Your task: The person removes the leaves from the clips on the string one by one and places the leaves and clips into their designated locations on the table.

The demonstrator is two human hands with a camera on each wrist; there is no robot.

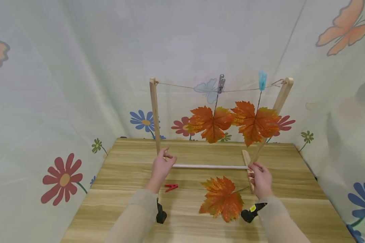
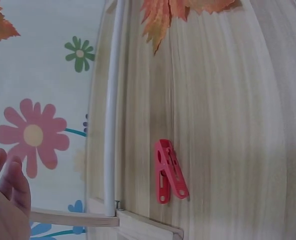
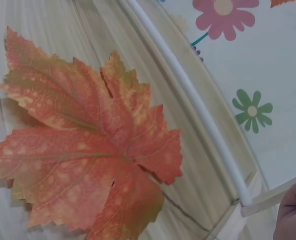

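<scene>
Frame [image 1: 156, 135] of wood stands on the surface [image 1: 121, 189] before me, a white rod [image 1: 211, 166] running low between its posts and a string [image 1: 182, 86] tied across their tops. My left grip [image 1: 162, 165] is by the foot of the left post [image 1: 153, 104], fingers loosely bent, thumb apart, nothing visibly held. My right grip [image 1: 262, 177] has bent fingers at the foot of the right post [image 1: 281, 98]; whether it holds the wood, I cannot tell. On the string, a grey peg [image 1: 221, 84] holds one orange leaf [image 1: 210, 125], a blue peg [image 1: 262, 81] a second leaf [image 1: 263, 125]. Nearer me lie a third leaf [image 1: 223, 200] and, left of it, a red peg [image 1: 171, 187].
</scene>
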